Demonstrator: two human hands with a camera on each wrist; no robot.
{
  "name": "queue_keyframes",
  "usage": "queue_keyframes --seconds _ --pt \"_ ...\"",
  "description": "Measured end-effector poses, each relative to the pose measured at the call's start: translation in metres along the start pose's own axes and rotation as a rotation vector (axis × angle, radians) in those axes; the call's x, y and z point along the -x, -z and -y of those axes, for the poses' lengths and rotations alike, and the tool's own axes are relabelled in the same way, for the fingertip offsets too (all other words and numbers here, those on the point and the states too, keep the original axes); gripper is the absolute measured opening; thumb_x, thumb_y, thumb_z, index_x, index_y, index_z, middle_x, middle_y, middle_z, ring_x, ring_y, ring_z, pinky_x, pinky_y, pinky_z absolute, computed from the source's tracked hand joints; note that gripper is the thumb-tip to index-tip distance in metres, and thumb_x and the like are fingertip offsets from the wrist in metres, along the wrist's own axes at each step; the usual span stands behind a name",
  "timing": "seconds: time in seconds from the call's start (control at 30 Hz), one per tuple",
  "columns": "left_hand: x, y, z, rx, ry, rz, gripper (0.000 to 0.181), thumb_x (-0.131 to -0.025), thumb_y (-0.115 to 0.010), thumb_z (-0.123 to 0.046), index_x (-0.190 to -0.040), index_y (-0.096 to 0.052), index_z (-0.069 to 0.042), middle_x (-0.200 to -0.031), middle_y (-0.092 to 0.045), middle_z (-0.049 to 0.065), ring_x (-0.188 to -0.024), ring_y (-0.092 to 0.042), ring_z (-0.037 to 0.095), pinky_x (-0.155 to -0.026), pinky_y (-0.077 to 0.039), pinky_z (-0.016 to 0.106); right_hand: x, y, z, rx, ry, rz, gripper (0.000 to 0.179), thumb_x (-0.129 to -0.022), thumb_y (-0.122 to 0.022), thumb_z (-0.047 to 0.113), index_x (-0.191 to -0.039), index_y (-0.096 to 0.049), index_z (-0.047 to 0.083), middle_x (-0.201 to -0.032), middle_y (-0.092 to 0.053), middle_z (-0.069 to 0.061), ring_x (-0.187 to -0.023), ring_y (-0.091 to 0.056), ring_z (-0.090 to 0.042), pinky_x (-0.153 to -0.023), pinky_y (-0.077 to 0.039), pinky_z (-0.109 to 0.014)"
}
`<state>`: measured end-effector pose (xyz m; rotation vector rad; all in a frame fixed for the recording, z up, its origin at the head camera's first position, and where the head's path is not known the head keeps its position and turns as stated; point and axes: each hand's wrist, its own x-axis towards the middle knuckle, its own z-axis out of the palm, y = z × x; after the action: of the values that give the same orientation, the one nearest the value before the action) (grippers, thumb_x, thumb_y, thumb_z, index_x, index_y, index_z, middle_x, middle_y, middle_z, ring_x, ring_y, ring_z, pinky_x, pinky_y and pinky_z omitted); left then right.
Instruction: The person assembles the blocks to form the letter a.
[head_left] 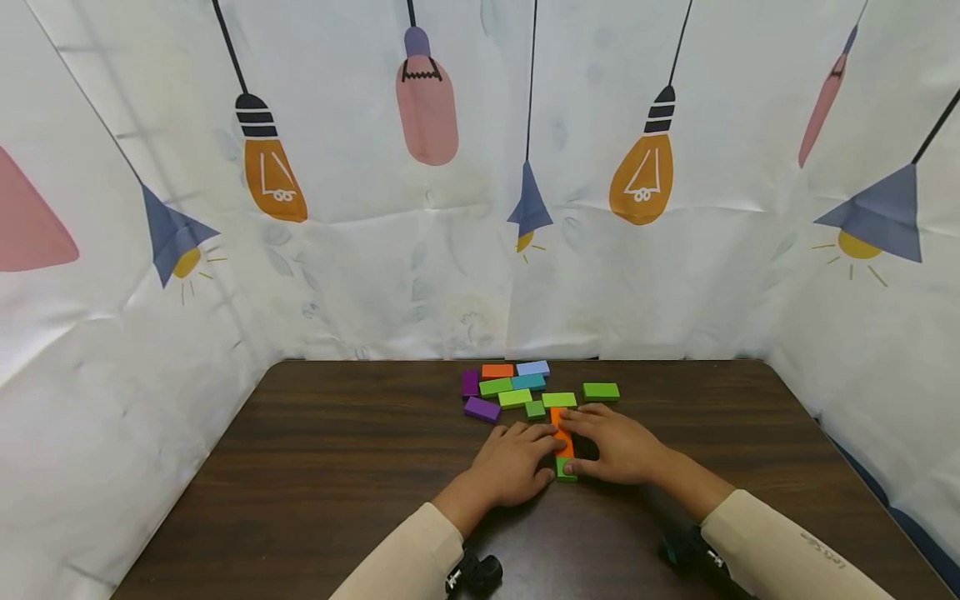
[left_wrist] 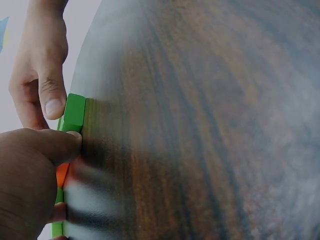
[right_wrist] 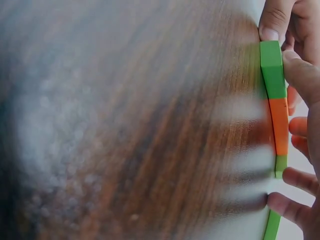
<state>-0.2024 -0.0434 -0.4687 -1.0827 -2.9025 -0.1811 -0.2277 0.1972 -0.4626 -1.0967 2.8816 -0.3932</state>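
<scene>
Both hands at the row. Left hand (head_left: 510, 462): fingers spread, loosely bent, tips along the left side, thumb by the nearest green block (right_wrist: 272, 75). Right hand (head_left: 618, 446): half open, fingertips over the orange strip (right_wrist: 280, 125), thumb against the right side of the same green block. We see neither hand clasping anything; they seem to press from opposite sides.

The row runs away from us on the counter (head_left: 337, 467): green nearest, orange beyond, a lime block (head_left: 558, 400) crosswise at the far end. For a true line, we would press both sides evenly, thumbs level and low, then close the joints with a light push from the near end. The small green block (head_left: 535, 409) sits close by; we should keep the left fingertips off it.

Farther out, two purple blocks (head_left: 482, 408), a teal block (head_left: 528, 382) and others cluster; a lone green piece (head_left: 601, 392) lies apart to the right.

Hard to read: fingers cover much of the orange, so we cannot tell whether it is one block or two. Both wrist views cut off the far end.
</scene>
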Motion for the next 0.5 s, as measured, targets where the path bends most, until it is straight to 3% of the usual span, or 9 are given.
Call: queue_keyframes --seconds 0.5 --pt "0.0025 0.0004 0.0009 0.022 0.000 0.024 0.051 -0.103 -0.059 -0.042 -0.152 -0.050 -0.033 -0.160 -0.040 -0.008 -0.142 -0.042 0.022 -0.109 -0.040 0.050 0.0003 -0.0007 -0.0002 -0.040 -0.008 0.028 0.080 -0.095 -0.057 0.068 -0.153 -0.050 0.014 -0.158 -0.045 -0.004 -0.140 -0.044 -0.036 -0.105 -0.039 -0.066"
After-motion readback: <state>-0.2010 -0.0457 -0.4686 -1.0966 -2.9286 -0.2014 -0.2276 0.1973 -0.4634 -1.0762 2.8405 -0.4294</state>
